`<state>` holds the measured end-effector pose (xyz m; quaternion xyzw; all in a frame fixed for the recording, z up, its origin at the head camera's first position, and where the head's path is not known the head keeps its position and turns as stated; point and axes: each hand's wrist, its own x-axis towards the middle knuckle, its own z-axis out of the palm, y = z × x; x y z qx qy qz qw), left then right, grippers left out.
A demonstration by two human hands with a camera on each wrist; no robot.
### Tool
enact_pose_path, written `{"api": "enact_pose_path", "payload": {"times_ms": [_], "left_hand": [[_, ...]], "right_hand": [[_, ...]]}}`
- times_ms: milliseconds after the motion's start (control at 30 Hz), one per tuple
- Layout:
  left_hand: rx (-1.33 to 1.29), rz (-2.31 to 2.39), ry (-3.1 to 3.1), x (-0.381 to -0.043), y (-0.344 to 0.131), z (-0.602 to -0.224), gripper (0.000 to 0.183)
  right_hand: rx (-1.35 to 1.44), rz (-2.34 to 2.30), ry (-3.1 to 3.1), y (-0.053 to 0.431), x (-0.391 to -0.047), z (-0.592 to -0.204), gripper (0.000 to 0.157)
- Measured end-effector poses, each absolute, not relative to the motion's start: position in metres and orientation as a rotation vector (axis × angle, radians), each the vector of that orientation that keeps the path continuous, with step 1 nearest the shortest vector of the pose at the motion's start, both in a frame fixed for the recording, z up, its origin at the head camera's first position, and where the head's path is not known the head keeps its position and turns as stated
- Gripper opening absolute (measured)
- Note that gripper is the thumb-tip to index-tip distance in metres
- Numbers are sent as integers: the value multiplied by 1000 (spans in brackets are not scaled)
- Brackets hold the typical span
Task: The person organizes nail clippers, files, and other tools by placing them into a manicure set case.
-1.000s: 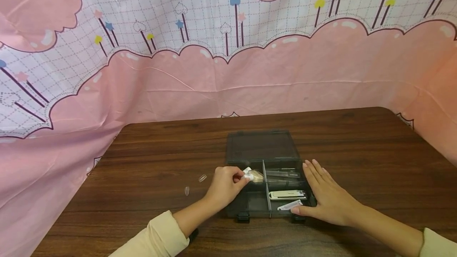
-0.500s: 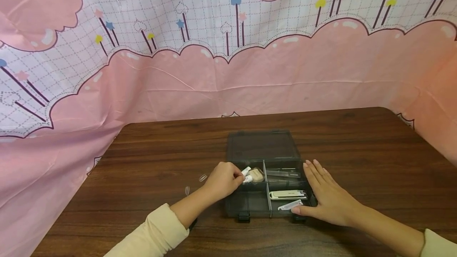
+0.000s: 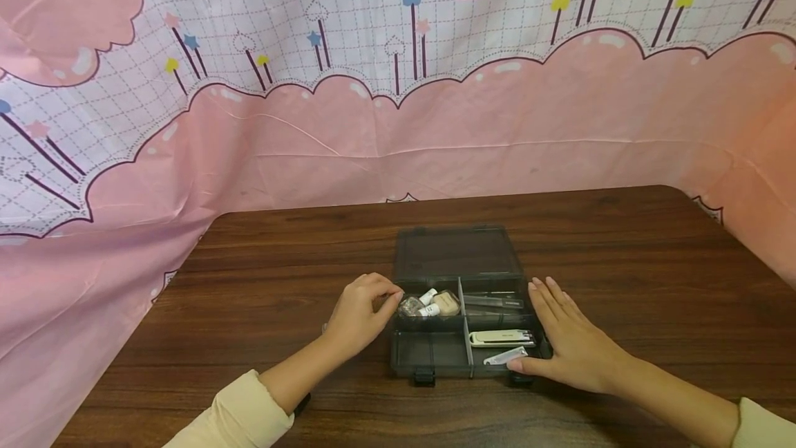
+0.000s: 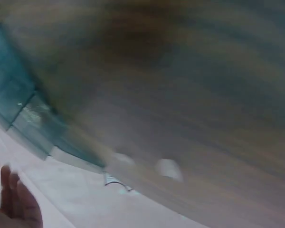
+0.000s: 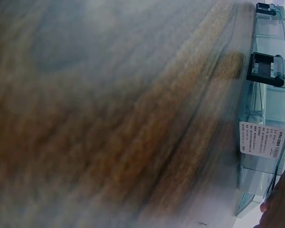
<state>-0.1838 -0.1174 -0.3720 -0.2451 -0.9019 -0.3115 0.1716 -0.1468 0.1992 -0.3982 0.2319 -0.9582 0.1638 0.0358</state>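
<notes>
A dark translucent divided box [image 3: 457, 252] lies on the table with its lid folded back. My left hand [image 3: 361, 316] is just off the box's left side, fingertips by the rim of the upper left compartment, nothing seen in them. That compartment holds a glittery container [image 3: 411, 307], small white-capped bottles [image 3: 429, 310] and a beige piece [image 3: 446, 303]. My right hand [image 3: 575, 348] rests along the right side, fingers straight, thumb by the front right compartment. In there lie a cream nail clipper [image 3: 501, 339] and a small white-silver tool [image 3: 505, 357]. Slim tools [image 3: 493, 303] fill the upper right compartment.
Two small pale pieces [image 4: 169, 169] lie on the table in the left wrist view, blurred; in the head view my left hand mostly hides them. Black latches [image 3: 424, 377] stick out at the box's front. A pink patterned cloth [image 3: 385, 137] hangs behind the wooden table [image 3: 280, 261].
My left hand has let go of a white-capped bottle and drawn left out of the upper left compartment, uncovering the glittery container. My right hand stays in place.
</notes>
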Motion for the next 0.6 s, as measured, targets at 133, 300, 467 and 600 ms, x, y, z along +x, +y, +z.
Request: {"api": "enact_pose_path", "payload": {"times_ms": [133,300,467,600], "left_hand": [[-684,-927,-2478,-181,-134,-377,7],[-620,-929,-2449,-176,-156,-384,5],[-559,-908,-2471,-172,-177,-388,4],[-498,-909,-2486,-168,-189,-392,7]], "right_hand": [[711,504,-2949,199,-147,-398,110],[717,505,-2945,198,-147,-397,110],[710,493,-2945,198,-147,-397,110],[708,482,-2941,199,-147,-398,111]]}}
